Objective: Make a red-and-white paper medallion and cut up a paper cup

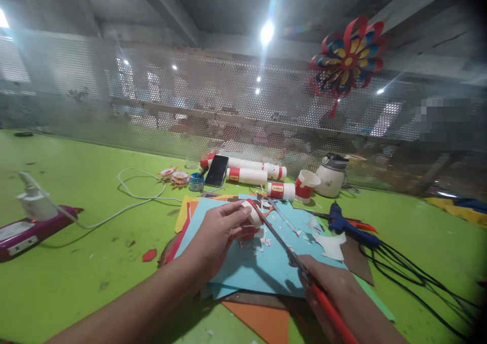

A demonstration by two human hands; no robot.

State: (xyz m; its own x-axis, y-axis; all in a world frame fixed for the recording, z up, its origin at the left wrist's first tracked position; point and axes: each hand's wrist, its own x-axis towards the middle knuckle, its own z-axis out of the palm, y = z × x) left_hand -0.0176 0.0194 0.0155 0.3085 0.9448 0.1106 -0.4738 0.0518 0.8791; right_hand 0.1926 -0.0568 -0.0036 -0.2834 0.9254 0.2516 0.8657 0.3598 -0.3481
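Observation:
My left hand [222, 232] grips a small white paper cup piece [254, 216] with a red edge, thumb on top. Closed round the red handles of a pair of scissors [279, 242], my right hand [323, 283] angles the blades up to the left. The blade tips meet the red edge of the piece. Beneath both hands lies a light blue paper sheet [239, 275] on a stack of coloured sheets. Small white and red scraps [266, 242] are scattered over it, with a larger white offcut [331, 245] to the right.
Behind the paper stand stacked paper cups [247, 175], a cut cup [306, 184], a phone [216, 171], a blue jar [197, 181] and a white jug [331, 176]. A blue glue gun [348, 225] trails black cables at right. A purple power strip [34, 235] with a white cable lies left.

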